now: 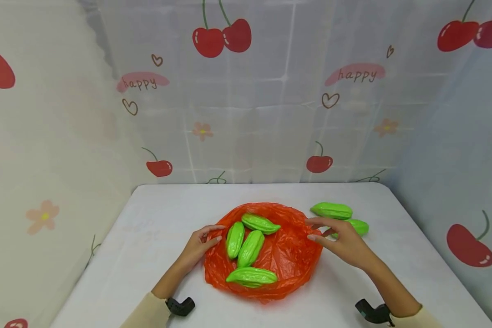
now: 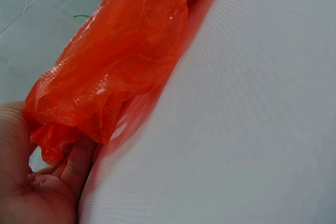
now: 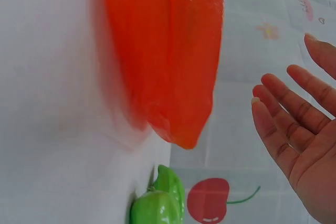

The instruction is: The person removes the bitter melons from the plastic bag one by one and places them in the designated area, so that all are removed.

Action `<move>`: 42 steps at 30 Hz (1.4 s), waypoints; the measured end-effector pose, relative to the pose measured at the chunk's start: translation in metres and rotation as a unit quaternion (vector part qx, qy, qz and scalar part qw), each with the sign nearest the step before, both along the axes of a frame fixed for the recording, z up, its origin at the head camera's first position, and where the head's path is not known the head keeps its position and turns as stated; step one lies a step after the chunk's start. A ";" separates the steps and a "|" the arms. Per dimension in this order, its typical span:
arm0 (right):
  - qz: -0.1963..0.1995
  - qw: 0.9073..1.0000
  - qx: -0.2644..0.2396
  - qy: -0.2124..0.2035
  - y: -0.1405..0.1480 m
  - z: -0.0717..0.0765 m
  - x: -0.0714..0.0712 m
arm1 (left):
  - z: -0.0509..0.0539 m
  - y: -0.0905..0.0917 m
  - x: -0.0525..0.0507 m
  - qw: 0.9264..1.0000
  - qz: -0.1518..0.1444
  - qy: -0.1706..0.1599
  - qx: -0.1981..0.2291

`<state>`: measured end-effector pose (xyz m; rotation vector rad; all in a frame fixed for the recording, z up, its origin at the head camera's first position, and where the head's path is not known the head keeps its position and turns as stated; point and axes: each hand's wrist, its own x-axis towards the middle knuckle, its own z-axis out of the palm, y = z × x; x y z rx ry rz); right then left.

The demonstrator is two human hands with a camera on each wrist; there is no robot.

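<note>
A red plastic bag (image 1: 286,259) lies spread on the table with its mouth open upward. Inside, toward its left half, rest several light-green bitter melons (image 1: 251,248). My left hand (image 1: 200,246) holds the bag's left rim; in the left wrist view the thumb and fingers pinch the crumpled plastic (image 2: 105,93). Over the right rim hovers my right hand (image 1: 346,243), and the right wrist view shows its fingers (image 3: 302,111) extended, apart from the bag (image 3: 168,51).
Two more bitter melons, one farther back (image 1: 332,210) and one partly behind my right hand (image 1: 358,226), lie right of the bag. The white table (image 1: 159,214) meets a cherry-print curtain (image 1: 254,114) at its back edge. Each wrist carries a black device (image 1: 180,306).
</note>
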<state>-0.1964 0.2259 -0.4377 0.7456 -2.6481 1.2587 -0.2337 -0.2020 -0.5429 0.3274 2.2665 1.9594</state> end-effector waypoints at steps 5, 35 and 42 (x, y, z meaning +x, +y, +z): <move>0.032 0.999 0.007 -0.032 -0.016 -0.010 0.013 | -0.002 0.000 0.000 1.000 -0.005 -0.003 0.001; 0.178 0.979 0.015 -0.099 -0.094 -0.031 0.031 | -0.004 0.001 -0.004 1.000 -0.004 0.009 -0.011; 0.185 0.977 0.049 -0.089 -0.104 -0.039 0.029 | -0.005 -0.001 -0.003 1.000 -0.002 0.005 -0.013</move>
